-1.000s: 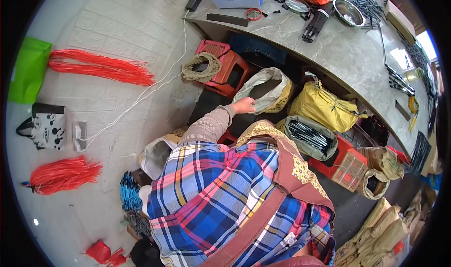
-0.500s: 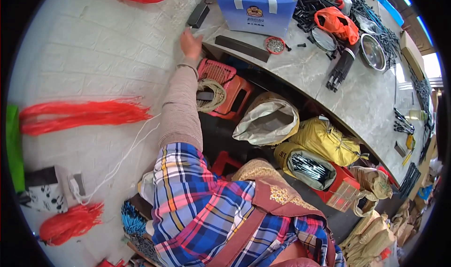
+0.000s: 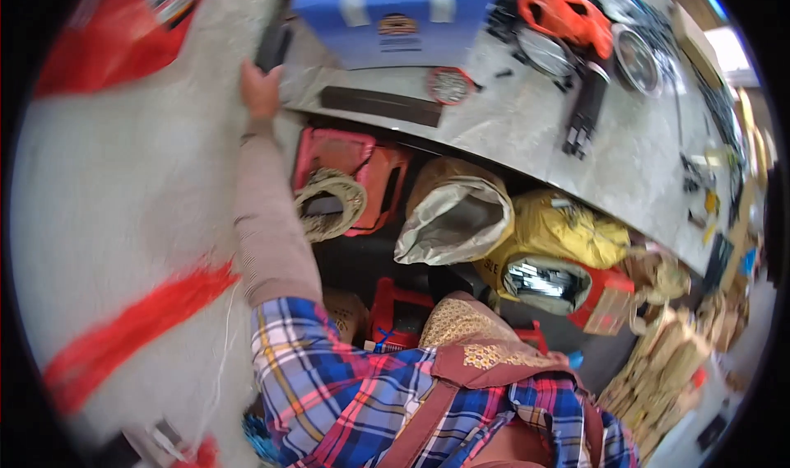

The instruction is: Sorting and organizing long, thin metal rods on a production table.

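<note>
My left hand point(image 3: 260, 89) is stretched far forward at the near left corner of the grey table point(image 3: 527, 135), sleeve in beige. Its fingers reach the lower end of a slim black object point(image 3: 273, 44) lying at that corner; blur hides whether they grip it. Just to the right stands a blue box point(image 3: 395, 11), with a flat black bar point(image 3: 380, 106) and a small red round roll point(image 3: 449, 85) in front of it. My right hand is out of the picture. My plaid shirt and a brown strap fill the bottom.
Under the table sit a pink stool point(image 3: 374, 180) with a rope coil point(image 3: 329, 203), a grey sack point(image 3: 457, 221), a yellow bag point(image 3: 568, 229) and a red crate. An orange tool point(image 3: 568, 15) and metal bowls lie farther along the table. A red strand bundle point(image 3: 140, 328) lies on the floor at left.
My left hand has gone from the grey sack under the table up to the table's left corner by the black object. The view has swung forward and closer to the table.
</note>
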{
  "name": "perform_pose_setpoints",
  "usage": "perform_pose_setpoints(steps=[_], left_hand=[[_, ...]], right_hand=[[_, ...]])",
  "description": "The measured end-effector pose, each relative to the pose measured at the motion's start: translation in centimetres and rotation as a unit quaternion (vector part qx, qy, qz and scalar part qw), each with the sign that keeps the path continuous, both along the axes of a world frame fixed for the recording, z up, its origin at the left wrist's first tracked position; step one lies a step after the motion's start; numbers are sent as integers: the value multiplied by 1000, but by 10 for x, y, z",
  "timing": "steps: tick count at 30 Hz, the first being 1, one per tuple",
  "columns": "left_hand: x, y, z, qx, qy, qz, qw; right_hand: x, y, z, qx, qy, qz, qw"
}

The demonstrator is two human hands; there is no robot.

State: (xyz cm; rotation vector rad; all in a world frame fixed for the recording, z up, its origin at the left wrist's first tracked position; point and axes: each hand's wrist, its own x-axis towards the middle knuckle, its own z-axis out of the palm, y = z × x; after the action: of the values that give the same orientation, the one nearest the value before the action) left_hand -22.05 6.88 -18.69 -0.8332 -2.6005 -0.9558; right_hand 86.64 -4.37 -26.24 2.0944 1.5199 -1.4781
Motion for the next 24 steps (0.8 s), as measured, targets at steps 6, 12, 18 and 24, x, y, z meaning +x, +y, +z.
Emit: perform_pose_setpoints(steps=[6, 12, 18, 24], left_hand=[[-62, -44, -31, -62, 28, -21, 997], [-73, -38, -31, -106, 66, -34, 992], [64, -9, -6, 59, 276, -49, 958], [338, -27, -23, 58, 61, -188, 979]], right_hand=[[-102, 34, 69, -100, 0, -130, 986], [-97, 9, 71, -73, 6, -175, 982], [-110, 0, 89, -83, -2, -265, 961], [-105, -37, 80, -88, 13, -332, 939]])
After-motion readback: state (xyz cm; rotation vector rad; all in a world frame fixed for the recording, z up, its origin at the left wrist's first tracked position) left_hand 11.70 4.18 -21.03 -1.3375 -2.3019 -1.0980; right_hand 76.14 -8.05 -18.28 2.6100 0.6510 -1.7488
